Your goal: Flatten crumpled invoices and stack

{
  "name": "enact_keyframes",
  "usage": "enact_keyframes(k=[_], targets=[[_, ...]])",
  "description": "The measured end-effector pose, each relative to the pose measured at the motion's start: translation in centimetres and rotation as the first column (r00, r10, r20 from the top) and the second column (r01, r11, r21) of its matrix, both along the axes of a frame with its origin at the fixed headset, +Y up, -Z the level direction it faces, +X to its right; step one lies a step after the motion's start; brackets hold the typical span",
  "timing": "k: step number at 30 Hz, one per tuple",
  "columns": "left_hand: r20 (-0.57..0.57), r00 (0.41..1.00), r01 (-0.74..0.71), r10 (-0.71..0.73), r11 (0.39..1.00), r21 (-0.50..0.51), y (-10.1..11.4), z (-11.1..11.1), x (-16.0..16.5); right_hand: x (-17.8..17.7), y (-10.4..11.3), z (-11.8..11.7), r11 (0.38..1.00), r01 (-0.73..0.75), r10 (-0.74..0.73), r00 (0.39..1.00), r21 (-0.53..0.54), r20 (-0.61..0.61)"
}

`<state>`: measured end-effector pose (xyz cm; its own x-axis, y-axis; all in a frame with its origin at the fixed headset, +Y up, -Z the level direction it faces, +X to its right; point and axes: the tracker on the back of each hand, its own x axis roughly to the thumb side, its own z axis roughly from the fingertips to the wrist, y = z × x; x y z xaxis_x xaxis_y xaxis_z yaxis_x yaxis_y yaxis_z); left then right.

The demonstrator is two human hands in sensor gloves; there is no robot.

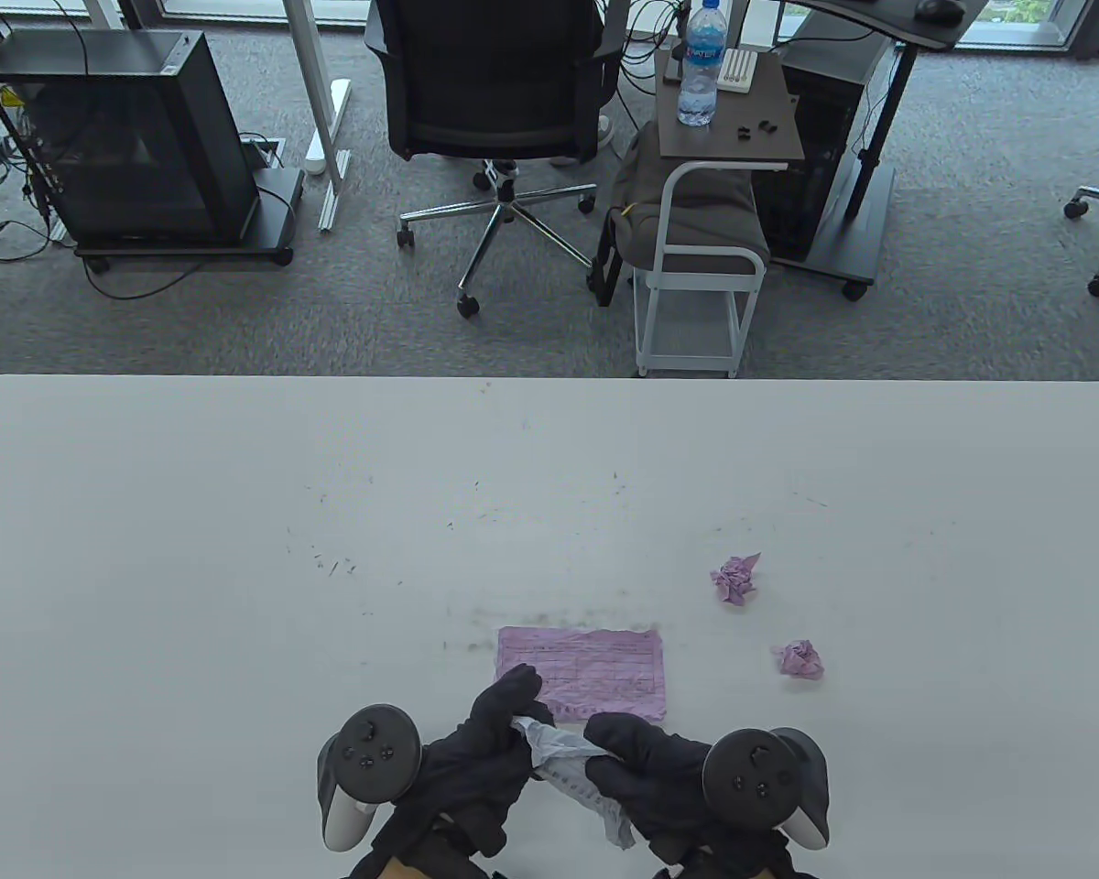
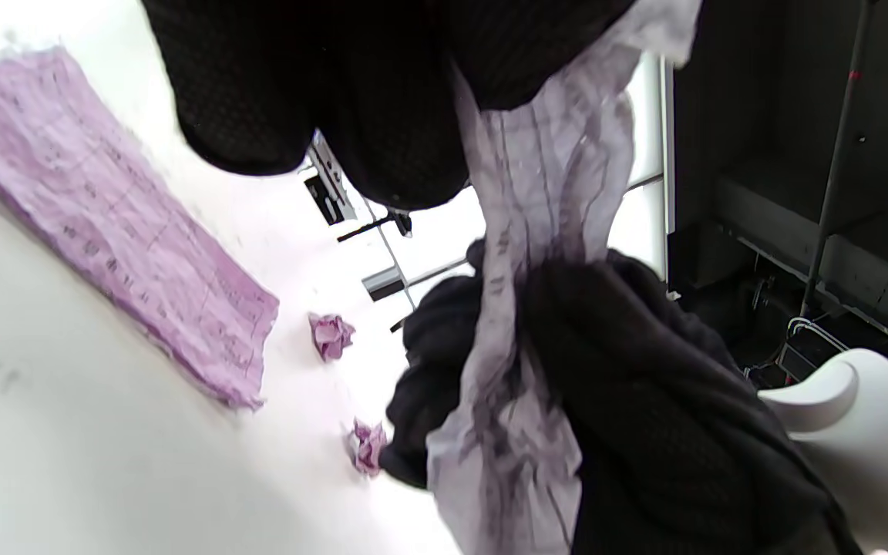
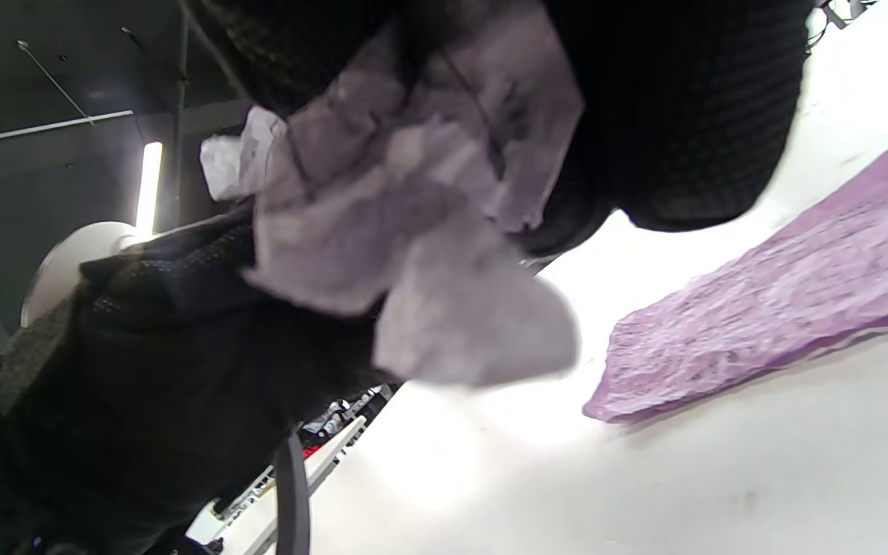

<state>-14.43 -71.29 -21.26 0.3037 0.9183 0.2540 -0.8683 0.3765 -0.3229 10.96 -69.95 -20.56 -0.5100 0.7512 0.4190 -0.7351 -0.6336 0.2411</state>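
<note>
I had the pale, half-opened crumpled paper invoice stretched between my two hands, just above the near edge of the white counter. My left hand pinched its upper end with curled fingers, and my right hand gripped the lower part, the loose tail of the sheet hanging out below my fingers. Neither hand was free; both were closed on that one sheet.

Just beyond my hands lay the flattened purple invoice sheet, flat on the counter and, as I judged it, the base of the stack. Off to the right, well apart from it, sat two small purple crumpled paper balls, the nearer one closer to my right hand, both not yet opened.

The sheet looked thin, light and soft, creased all over, with ragged edges, so I judged it would tear if pulled hard. The safe hold seemed to be at opposite edges or corners, easing it apart gently, then laying it down and smoothing it with flat fingers from the middle outward.
</note>
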Motion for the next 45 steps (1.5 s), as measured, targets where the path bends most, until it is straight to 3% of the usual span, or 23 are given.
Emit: enact_keyframes(k=[4, 7, 11, 14, 18, 23, 27, 30, 37, 45], targets=[[-0.001, 0.989, 0.147, -0.149, 0.978, 0.150, 1.0, 0.4, 0.2, -0.2, -1.1, -0.3, 0.990, -0.083, 0.073, 0.993, -0.117, -0.089], [-0.015, 0.966, 0.256, -0.258, 0.944, 0.210, 1.4, 0.9, 0.9, -0.7, -0.8, 0.0, 0.993, -0.097, 0.088, 0.987, -0.060, -0.134], [0.035, 0.977, 0.201, -0.211, 0.960, 0.193, 1.4, 1.2, 1.7, -1.3, -0.4, 0.4, 0.998, -0.056, 0.054, 0.994, -0.017, -0.099], [0.037, 0.984, 0.167, -0.175, 0.972, 0.163, 1.3, 1.1, 1.4, -0.8, -0.2, 0.3, 0.999, 0.048, -0.048, 0.999, 0.019, 0.000], [0.028, 0.983, 0.175, -0.181, 0.974, 0.145, 1.1, 0.7, 1.0, 0.3, -0.5, -0.2, 0.976, 0.206, -0.201, 0.977, -0.065, 0.071], [0.046, 0.954, 0.288, -0.295, 0.950, 0.124, 0.9, 0.4, 1.1, 1.0, -0.8, -0.5, 0.987, 0.145, -0.138, 0.985, -0.070, 0.099], [0.010, 0.901, 0.426, -0.434, 0.889, 0.166, 1.2, 0.7, 0.9, 1.0, -1.0, -0.6, 0.995, 0.079, -0.074, 0.994, -0.062, 0.084], [0.024, 0.905, 0.409, -0.426, 0.882, 0.233, 1.7, 1.0, 1.2, 0.4, -0.9, -0.4, 0.999, 0.020, -0.019, 0.999, -0.027, 0.027], [0.058, 0.887, 0.425, -0.457, 0.860, 0.284, 1.9, 1.5, 2.6, -1.4, -1.3, -0.1, 0.998, 0.024, -0.027, 0.998, -0.049, -0.052], [-0.042, 0.891, 0.443, -0.451, 0.849, 0.287, 2.0, 1.4, 2.0, -1.6, -2.9, -0.9, 0.966, -0.058, 0.018, 0.987, -0.250, -0.161]])
